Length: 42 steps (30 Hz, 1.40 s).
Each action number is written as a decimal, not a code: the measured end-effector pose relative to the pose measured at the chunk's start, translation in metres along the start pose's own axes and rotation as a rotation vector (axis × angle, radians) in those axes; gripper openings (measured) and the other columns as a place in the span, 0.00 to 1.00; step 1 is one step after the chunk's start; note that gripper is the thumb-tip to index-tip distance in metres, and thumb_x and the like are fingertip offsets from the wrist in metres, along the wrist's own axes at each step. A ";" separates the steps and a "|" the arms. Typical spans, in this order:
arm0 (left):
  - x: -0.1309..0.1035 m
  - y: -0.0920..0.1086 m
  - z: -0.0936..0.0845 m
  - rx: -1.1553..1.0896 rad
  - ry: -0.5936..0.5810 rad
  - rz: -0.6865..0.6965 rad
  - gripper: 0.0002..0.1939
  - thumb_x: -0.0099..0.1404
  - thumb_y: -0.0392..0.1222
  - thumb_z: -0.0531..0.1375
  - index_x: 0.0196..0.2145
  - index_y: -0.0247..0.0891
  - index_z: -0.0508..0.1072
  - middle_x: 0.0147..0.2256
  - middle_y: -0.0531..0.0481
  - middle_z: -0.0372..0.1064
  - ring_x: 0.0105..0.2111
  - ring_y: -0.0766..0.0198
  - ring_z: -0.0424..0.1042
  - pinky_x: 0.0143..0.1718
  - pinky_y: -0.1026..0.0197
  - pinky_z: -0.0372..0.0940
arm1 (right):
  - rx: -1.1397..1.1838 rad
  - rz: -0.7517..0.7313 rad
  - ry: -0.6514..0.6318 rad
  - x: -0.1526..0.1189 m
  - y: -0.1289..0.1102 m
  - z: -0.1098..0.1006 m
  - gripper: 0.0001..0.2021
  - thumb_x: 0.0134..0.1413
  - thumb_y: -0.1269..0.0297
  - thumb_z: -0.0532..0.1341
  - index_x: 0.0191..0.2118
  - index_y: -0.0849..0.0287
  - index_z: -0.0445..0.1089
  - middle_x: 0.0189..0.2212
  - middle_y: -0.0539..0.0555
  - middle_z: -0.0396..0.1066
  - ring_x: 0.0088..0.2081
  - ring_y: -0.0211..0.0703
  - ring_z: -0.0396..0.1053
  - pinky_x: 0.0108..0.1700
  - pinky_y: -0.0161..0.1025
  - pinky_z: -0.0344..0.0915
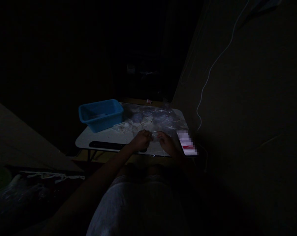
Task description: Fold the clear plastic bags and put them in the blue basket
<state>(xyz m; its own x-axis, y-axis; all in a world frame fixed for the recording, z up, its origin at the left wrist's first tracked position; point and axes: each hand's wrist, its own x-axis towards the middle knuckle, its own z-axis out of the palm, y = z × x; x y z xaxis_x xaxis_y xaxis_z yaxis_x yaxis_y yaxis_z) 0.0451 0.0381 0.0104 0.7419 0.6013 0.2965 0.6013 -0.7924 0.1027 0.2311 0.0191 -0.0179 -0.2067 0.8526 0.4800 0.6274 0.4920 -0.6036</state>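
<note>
In dim light, my left hand (141, 140) is over the front of a small white table (86, 139), its fingers curled together. Close beside it, my right hand (165, 142) pinches with thumb and fingers. Between the two stretches a thin, clear plastic bag (154, 135), gripped from both sides; its contents are too dark to make out. Just beyond my hands lie small pale packets (123, 127) and a spread of crumpled clear plastic (160, 114).
A blue plastic basin (105, 122) stands at the table's left. At the right front corner lies a lit phone (187, 144). A small red and white item (149, 101) is behind the table. A white cable (209, 70) hangs along the right wall.
</note>
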 end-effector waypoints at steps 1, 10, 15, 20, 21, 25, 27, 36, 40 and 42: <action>-0.001 0.001 -0.001 0.013 0.002 -0.015 0.11 0.54 0.33 0.52 0.34 0.37 0.72 0.37 0.44 0.66 0.40 0.57 0.62 0.43 0.54 0.58 | -0.035 -0.008 -0.022 0.000 0.000 0.000 0.23 0.41 0.79 0.49 0.46 0.58 0.62 0.34 0.53 0.71 0.36 0.39 0.68 0.42 0.39 0.64; -0.005 0.017 0.005 -0.102 0.061 -0.034 0.19 0.58 0.37 0.52 0.48 0.30 0.61 0.46 0.40 0.63 0.46 0.58 0.61 0.48 0.56 0.58 | -0.124 0.031 -0.031 0.009 -0.001 0.000 0.21 0.43 0.76 0.54 0.47 0.58 0.63 0.35 0.53 0.72 0.38 0.40 0.68 0.43 0.38 0.63; -0.011 0.007 0.012 -0.050 0.028 0.040 0.22 0.58 0.33 0.50 0.52 0.32 0.59 0.49 0.39 0.61 0.49 0.58 0.60 0.49 0.55 0.57 | -0.196 0.075 -0.046 0.022 -0.004 -0.008 0.23 0.42 0.78 0.52 0.47 0.61 0.64 0.34 0.53 0.72 0.38 0.41 0.67 0.45 0.39 0.62; -0.016 0.000 0.012 -0.020 0.023 0.104 0.20 0.57 0.32 0.51 0.48 0.33 0.65 0.49 0.38 0.60 0.49 0.57 0.60 0.49 0.55 0.57 | -0.420 0.012 -0.195 0.030 -0.014 -0.010 0.22 0.44 0.79 0.50 0.45 0.55 0.67 0.44 0.53 0.69 0.46 0.42 0.62 0.49 0.42 0.57; -0.016 0.000 0.012 -0.012 0.023 0.111 0.20 0.57 0.32 0.51 0.48 0.33 0.65 0.49 0.38 0.60 0.49 0.57 0.60 0.49 0.55 0.57 | -0.458 0.011 -0.231 0.030 -0.015 -0.009 0.21 0.45 0.79 0.50 0.44 0.55 0.68 0.45 0.52 0.67 0.47 0.43 0.60 0.49 0.43 0.56; -0.019 -0.001 0.012 0.021 0.024 0.104 0.20 0.57 0.32 0.51 0.49 0.35 0.65 0.50 0.38 0.60 0.50 0.55 0.60 0.49 0.54 0.57 | -0.554 0.066 -0.291 0.032 -0.018 -0.005 0.16 0.51 0.71 0.50 0.44 0.54 0.69 0.48 0.53 0.64 0.50 0.45 0.57 0.48 0.46 0.54; -0.019 -0.001 0.012 0.026 0.016 0.097 0.20 0.58 0.33 0.52 0.48 0.35 0.66 0.50 0.38 0.60 0.50 0.55 0.60 0.49 0.53 0.57 | -0.578 0.078 -0.292 0.032 -0.017 -0.004 0.16 0.53 0.68 0.50 0.46 0.53 0.67 0.49 0.53 0.63 0.51 0.45 0.55 0.49 0.46 0.54; -0.018 0.001 0.010 -0.018 0.001 0.087 0.18 0.59 0.34 0.50 0.48 0.35 0.66 0.50 0.39 0.61 0.51 0.56 0.59 0.50 0.52 0.56 | -0.617 0.008 -0.180 0.021 -0.005 -0.001 0.17 0.50 0.65 0.55 0.47 0.55 0.65 0.48 0.56 0.64 0.51 0.49 0.55 0.49 0.48 0.52; -0.019 0.000 0.008 -0.006 -0.004 0.026 0.17 0.63 0.39 0.48 0.47 0.36 0.66 0.51 0.40 0.60 0.52 0.57 0.58 0.50 0.52 0.55 | -0.589 -0.010 -0.127 0.020 0.001 0.001 0.18 0.48 0.64 0.57 0.48 0.56 0.64 0.47 0.57 0.64 0.50 0.51 0.56 0.48 0.48 0.53; -0.021 -0.002 0.006 0.008 -0.007 -0.023 0.17 0.64 0.41 0.46 0.47 0.36 0.66 0.51 0.41 0.60 0.52 0.57 0.57 0.51 0.51 0.54 | -0.564 -0.022 -0.111 0.020 0.001 0.000 0.16 0.48 0.65 0.57 0.46 0.56 0.65 0.46 0.57 0.65 0.49 0.50 0.56 0.49 0.48 0.53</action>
<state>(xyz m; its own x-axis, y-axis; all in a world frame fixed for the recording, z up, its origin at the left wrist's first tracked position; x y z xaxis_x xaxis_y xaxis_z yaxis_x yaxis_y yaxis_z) 0.0299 0.0274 -0.0021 0.7302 0.6199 0.2872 0.6204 -0.7777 0.1015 0.2278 0.0367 -0.0091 -0.2821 0.8717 0.4007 0.9194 0.3650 -0.1468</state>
